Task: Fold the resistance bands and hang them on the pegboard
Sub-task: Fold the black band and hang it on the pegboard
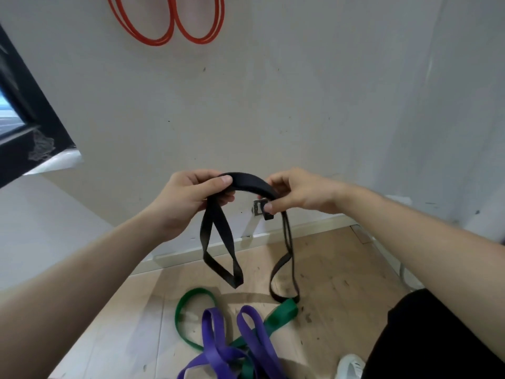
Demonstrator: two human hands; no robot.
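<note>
A dark window frame (24, 127) cuts into the wall (273, 105) at far left. High on the wall hangs an orange band (169, 28) in two loops. Lower down, the left hand (188, 198) grips one end of a folded black band (251, 181), fingers (221, 183) clenched over it. The band arches across to the right hand (297, 192), which pinches the other end. Two black loops dangle from the hands toward the wooden floor (341, 283). On the floor lie a green band (191, 299) and a purple band (216, 348), tangled together. A white shoe (351, 366) shows at lower right.
</note>
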